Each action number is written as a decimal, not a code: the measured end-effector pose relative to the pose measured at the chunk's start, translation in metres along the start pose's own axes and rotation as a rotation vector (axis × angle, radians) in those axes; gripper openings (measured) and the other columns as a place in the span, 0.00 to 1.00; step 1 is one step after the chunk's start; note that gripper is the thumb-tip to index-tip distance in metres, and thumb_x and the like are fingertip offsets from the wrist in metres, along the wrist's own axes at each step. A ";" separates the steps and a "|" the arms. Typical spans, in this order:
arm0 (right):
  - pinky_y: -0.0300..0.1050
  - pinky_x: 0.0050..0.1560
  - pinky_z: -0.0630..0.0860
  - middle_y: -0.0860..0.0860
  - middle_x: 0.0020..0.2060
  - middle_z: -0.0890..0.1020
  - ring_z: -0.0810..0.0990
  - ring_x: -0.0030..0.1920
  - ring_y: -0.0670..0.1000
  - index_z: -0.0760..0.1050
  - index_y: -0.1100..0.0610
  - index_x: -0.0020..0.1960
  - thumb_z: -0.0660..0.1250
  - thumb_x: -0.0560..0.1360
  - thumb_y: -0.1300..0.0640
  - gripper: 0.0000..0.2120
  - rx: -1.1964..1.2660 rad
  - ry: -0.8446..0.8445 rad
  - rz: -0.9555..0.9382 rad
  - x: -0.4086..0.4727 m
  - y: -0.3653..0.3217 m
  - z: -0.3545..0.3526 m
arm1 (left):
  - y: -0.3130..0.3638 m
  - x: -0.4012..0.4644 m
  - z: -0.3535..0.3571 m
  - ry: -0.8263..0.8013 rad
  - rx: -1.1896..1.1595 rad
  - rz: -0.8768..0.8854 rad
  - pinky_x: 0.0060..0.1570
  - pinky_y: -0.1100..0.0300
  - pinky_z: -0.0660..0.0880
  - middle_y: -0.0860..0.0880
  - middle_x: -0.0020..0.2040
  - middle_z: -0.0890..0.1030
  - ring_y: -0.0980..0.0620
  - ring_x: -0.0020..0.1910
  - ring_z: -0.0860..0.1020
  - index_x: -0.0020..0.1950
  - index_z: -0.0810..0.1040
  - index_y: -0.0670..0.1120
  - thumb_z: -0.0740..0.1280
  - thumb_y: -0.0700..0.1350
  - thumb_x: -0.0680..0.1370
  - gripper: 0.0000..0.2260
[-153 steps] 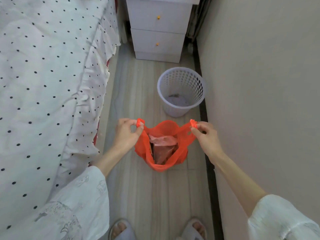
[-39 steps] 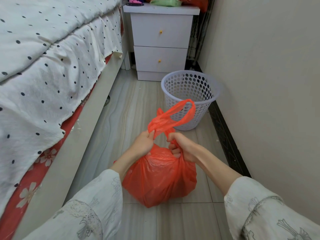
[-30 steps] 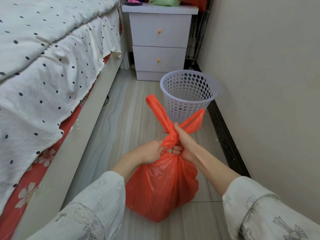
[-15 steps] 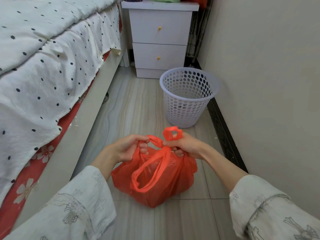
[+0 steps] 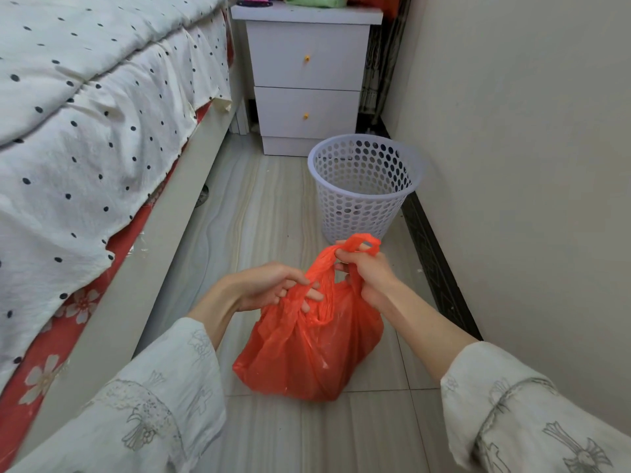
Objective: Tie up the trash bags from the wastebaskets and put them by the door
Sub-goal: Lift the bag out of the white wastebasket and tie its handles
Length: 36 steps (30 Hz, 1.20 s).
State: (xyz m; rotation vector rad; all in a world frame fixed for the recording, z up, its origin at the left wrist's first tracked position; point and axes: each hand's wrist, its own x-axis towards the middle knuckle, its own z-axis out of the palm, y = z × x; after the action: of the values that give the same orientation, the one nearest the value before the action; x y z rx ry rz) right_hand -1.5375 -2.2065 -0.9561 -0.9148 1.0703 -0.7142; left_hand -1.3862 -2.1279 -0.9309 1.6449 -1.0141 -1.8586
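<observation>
An orange-red plastic trash bag rests on the tiled floor in front of me, its body bulging and its top gathered. My left hand pinches one twisted handle near the bag's mouth. My right hand grips the other handle, whose loop pokes up above my fingers. The two handles cross between my hands. Beyond the bag stands a white perforated wastebasket with no bag in it, close to the wall.
A bed with a white dotted cover runs along the left. A white two-drawer nightstand stands at the far end of the aisle. The beige wall with a dark baseboard closes the right side.
The hands have kept working the crossed handles: the large loop that hung over the bag's front is pulled in, and the right hand has risen with its handle loop.
</observation>
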 end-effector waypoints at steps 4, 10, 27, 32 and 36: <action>0.43 0.32 0.65 0.50 0.31 0.72 0.67 0.31 0.46 0.77 0.54 0.42 0.65 0.72 0.68 0.10 0.056 -0.063 -0.003 0.003 -0.001 -0.005 | 0.001 -0.002 0.005 0.042 0.017 0.116 0.38 0.65 0.75 0.46 0.55 0.80 0.52 0.43 0.79 0.62 0.74 0.47 0.57 0.38 0.76 0.16; 0.41 0.29 0.57 0.51 0.30 0.68 0.62 0.29 0.46 0.80 0.54 0.42 0.65 0.71 0.67 0.09 -0.019 -0.065 -0.023 0.005 -0.002 -0.007 | 0.007 0.006 -0.007 0.612 -0.255 0.475 0.57 0.52 0.73 0.49 0.68 0.70 0.51 0.55 0.76 0.75 0.53 0.48 0.61 0.35 0.75 0.31; 0.34 0.26 0.72 0.49 0.22 0.81 0.75 0.24 0.44 0.74 0.61 0.37 0.54 0.81 0.53 0.19 -0.003 -0.171 -0.039 -0.005 0.000 0.004 | 0.007 0.022 0.009 0.589 -0.864 0.574 0.45 0.60 0.77 0.47 0.33 0.83 0.49 0.40 0.82 0.40 0.69 0.44 0.50 0.49 0.82 0.16; 0.43 0.42 0.78 0.56 0.40 0.83 0.80 0.41 0.51 0.73 0.61 0.44 0.44 0.82 0.49 0.24 0.478 -0.087 0.113 0.004 -0.016 -0.007 | 0.015 0.021 0.008 0.425 -1.016 0.637 0.43 0.52 0.76 0.50 0.20 0.70 0.51 0.24 0.78 0.37 0.66 0.45 0.48 0.50 0.82 0.17; 0.43 0.30 0.76 0.51 0.15 0.68 0.69 0.16 0.48 0.64 0.57 0.33 0.50 0.74 0.63 0.12 0.772 -0.059 0.171 -0.001 -0.024 -0.013 | 0.016 0.022 0.012 0.386 -1.078 0.571 0.42 0.56 0.74 0.52 0.18 0.64 0.54 0.18 0.69 0.36 0.65 0.45 0.48 0.50 0.82 0.18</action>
State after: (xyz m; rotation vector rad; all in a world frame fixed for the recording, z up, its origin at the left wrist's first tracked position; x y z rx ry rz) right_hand -1.5512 -2.2206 -0.9369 -0.1766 0.7115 -0.8587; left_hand -1.4037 -2.1512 -0.9323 0.8544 -0.1628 -1.2293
